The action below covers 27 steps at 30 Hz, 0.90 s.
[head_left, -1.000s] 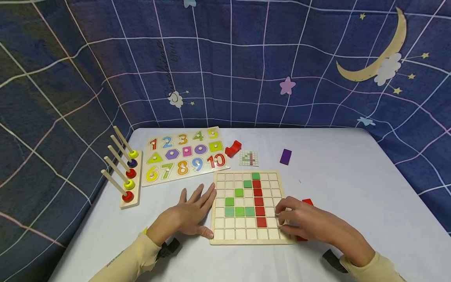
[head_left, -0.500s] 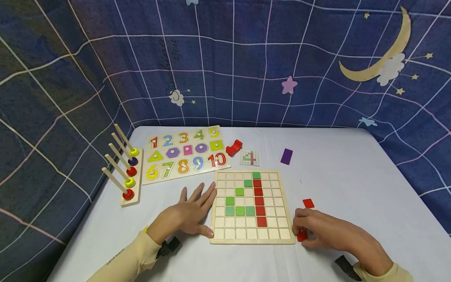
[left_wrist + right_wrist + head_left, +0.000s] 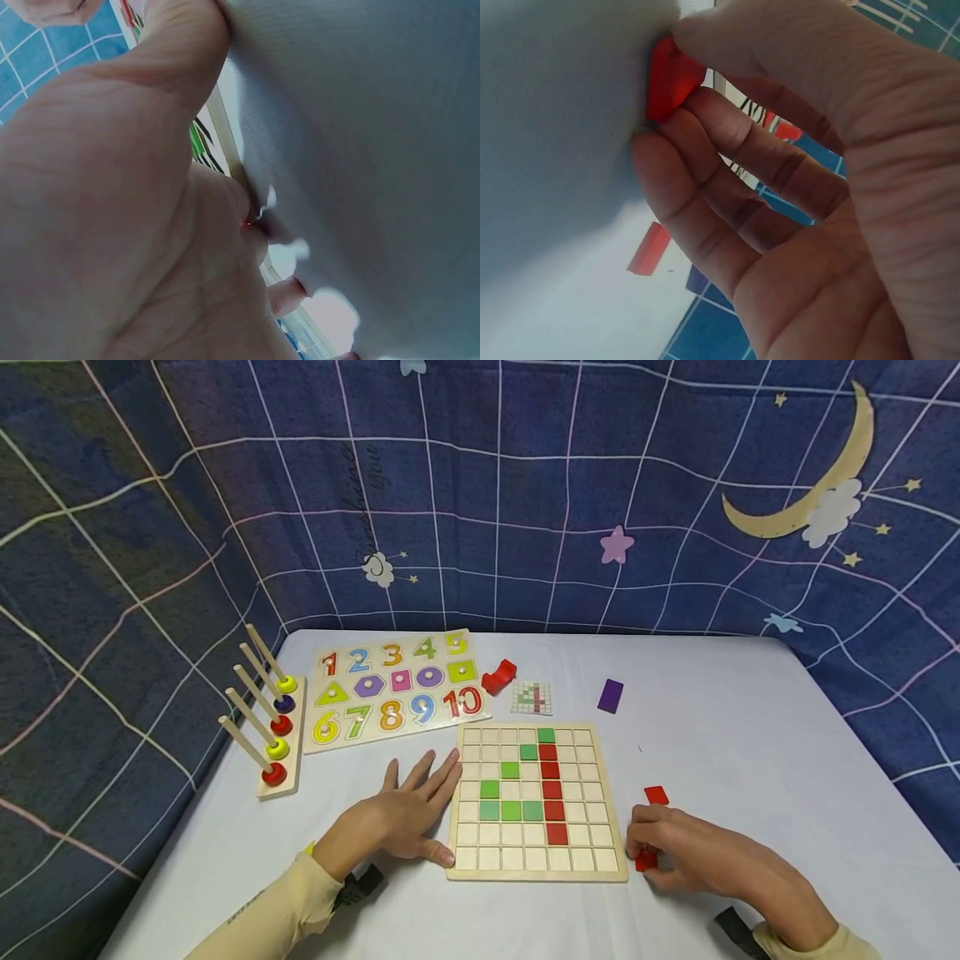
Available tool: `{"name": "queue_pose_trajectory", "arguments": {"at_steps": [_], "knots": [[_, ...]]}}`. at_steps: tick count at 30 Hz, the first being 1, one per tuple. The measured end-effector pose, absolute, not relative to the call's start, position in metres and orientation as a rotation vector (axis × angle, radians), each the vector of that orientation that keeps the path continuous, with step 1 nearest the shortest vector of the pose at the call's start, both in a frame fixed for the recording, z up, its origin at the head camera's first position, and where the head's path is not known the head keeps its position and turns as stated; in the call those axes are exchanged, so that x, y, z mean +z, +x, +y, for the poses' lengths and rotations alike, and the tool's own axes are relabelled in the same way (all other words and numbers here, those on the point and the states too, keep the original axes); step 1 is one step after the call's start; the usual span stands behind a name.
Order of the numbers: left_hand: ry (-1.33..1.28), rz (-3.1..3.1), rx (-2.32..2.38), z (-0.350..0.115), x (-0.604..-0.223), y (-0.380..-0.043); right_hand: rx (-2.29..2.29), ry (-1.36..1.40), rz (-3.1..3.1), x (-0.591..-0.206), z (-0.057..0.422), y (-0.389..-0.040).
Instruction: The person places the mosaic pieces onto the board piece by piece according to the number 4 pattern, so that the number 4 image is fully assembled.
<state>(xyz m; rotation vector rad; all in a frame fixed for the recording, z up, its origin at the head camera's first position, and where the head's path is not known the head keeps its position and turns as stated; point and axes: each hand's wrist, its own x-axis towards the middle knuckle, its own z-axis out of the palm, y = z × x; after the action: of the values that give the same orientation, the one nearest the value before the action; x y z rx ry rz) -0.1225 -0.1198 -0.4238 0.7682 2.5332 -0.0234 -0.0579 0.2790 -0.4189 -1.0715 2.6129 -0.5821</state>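
A wooden grid board (image 3: 517, 858) lies flat, with green tiles (image 3: 511, 810) in a slanted line and a row, and a column of red tiles (image 3: 552, 790). My left hand (image 3: 408, 810) rests with fingers spread, its fingertips and thumb at the board's left edge. Off the lower right edge, my right hand (image 3: 693, 847) pinches a red square tile (image 3: 676, 79) between thumb and fingers, low at the tabletop. Part of that tile is hidden by the fingers. Another red tile (image 3: 656, 795) lies just beyond this hand.
Behind the board lie a number puzzle (image 3: 405, 689), a red curved block (image 3: 499, 677), a small pattern card (image 3: 532, 697) and a purple block (image 3: 611, 696). A wooden peg stand (image 3: 279, 785) with coloured rings stands at the left. A dark patterned cloth hangs behind the white table.
My right hand has moved right, from over the board's right edge to the red tile beside it, and its fingers have closed there. The left hand stays in place.
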Motion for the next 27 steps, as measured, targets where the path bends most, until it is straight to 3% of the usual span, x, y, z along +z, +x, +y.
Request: {"name": "queue_pose_trajectory", "arguments": {"at_steps": [8, 27], "knots": [[0.756, 2.529, -0.028, -0.121, -0.425, -0.122, -0.532, -1.003, 2.673, -0.411, 0.268, -0.059], [0.762, 2.537, -0.064, -0.120, -0.423, -0.122, -0.458, -1.335, 2.706, -0.411, 0.208, -0.063]]}}
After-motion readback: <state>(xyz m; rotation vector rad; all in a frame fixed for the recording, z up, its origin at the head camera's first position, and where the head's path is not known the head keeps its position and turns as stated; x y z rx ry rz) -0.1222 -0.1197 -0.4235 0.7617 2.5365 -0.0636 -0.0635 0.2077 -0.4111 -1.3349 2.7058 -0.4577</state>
